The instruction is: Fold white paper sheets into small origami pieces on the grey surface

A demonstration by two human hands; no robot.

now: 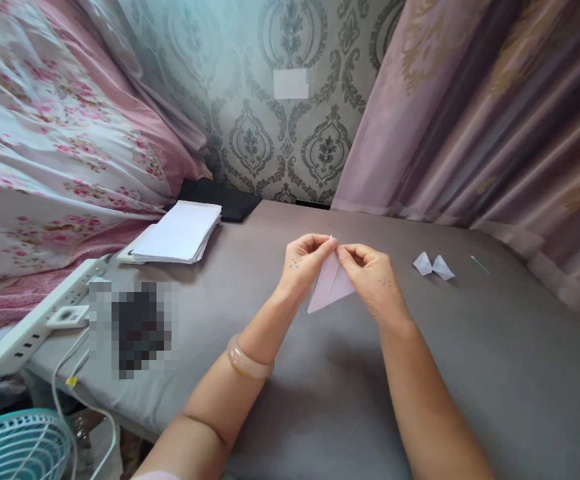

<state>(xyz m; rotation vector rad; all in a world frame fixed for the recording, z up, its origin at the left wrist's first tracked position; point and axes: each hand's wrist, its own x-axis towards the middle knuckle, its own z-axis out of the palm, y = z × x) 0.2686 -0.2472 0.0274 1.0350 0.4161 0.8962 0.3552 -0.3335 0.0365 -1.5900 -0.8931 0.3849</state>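
Observation:
A folded piece of pale pink paper, roughly triangular with a crease down its middle, is held up above the grey-covered table. My left hand pinches it near its upper tip between thumb and fingers. On the other side of that tip, my right hand is closed on the paper's upper right edge. The two hands almost meet at the top, and the fingers cover part of the paper there. To the right lies a small white folded-paper piece with two pointed halves.
A thin stick lies at the right. Back left are a stack of white paper and a black flat item. A power strip with cables runs along the left edge, beside a blurred dark object. A fan stands below.

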